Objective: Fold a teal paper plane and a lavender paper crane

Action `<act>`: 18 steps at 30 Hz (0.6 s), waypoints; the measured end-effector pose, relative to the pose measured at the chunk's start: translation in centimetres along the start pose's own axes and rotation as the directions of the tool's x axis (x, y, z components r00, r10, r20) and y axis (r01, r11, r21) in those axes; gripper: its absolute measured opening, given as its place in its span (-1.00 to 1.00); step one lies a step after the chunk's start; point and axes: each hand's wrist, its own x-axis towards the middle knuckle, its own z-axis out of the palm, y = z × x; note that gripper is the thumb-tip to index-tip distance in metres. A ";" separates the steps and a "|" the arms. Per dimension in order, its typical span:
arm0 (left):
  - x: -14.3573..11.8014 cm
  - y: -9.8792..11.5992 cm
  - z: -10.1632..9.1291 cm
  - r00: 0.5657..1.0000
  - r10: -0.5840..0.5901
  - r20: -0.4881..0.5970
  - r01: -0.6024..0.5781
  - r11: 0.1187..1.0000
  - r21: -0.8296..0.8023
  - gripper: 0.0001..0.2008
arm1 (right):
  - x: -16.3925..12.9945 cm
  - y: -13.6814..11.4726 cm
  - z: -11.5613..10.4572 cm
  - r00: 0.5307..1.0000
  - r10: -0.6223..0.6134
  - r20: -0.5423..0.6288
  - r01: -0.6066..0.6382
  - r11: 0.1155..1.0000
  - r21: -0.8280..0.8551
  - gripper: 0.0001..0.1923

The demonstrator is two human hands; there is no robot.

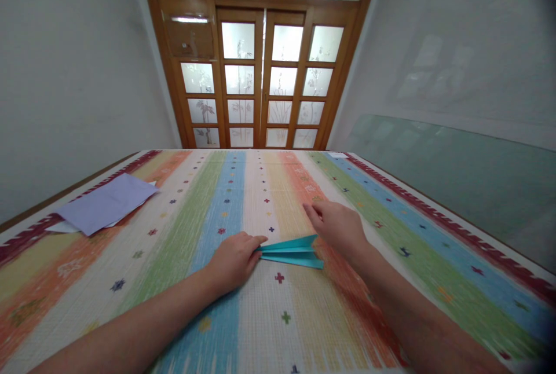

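A folded turquoise paper plane [292,248] points its narrow end left, with its folds fanning apart toward the right. My left hand [237,259] pinches that narrow end between thumb and fingers, just above the striped cloth. Beyond the plane's wide end, and apart from it, my right hand [339,224] is held with its fingers curled in and the thumb against them. Whether anything small sits inside those curled fingers is hidden from this side.
A striped tablecloth [191,235] covers the table. Sheets of lilac paper [106,203] lie over white ones at the left. A small white piece [337,155] rests at the far right edge. Wooden glazed doors [262,79] stand beyond, with walls on both sides.
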 end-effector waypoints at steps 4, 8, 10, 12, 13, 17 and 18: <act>0.0 -0.8 0.3 0.992 -0.096 -0.078 0.084 0.987 -0.139 -0.67 | -0.5 -0.8 0.0 0.960 -0.172 -0.223 0.216 0.958 0.189 -0.67; 0.0 -1.0 0.4 0.994 -0.079 -0.081 0.068 0.989 -0.129 -0.80 | -0.8 -1.2 1.0 0.889 -0.414 -0.195 0.457 0.827 0.327 -0.76; 0.1 -1.0 0.3 0.996 -0.062 -0.071 0.055 0.994 -0.097 -0.83 | -0.8 -1.2 1.5 0.843 -0.520 -0.136 0.532 0.768 0.356 -0.80; 0.2 -1.1 0.3 0.996 -0.057 -0.063 0.053 0.997 -0.063 -0.85 | -0.7 -1.1 2.0 0.809 -0.582 -0.081 0.565 0.734 0.377 -0.83; 0.2 -1.1 0.2 0.996 -0.062 -0.059 0.059 0.997 -0.045 -0.85 | -0.7 -1.1 2.1 0.801 -0.595 -0.062 0.570 0.727 0.384 -0.84; 0.3 -1.1 -0.2 0.994 -0.097 -0.053 0.099 0.995 0.029 -0.84 | -0.4 -0.6 2.7 0.806 -0.592 0.014 0.541 0.745 0.390 -0.84; 0.4 -1.1 -0.3 0.993 -0.109 -0.053 0.111 0.993 0.041 -0.85 | -0.3 -0.4 2.9 0.809 -0.586 0.045 0.526 0.757 0.387 -0.84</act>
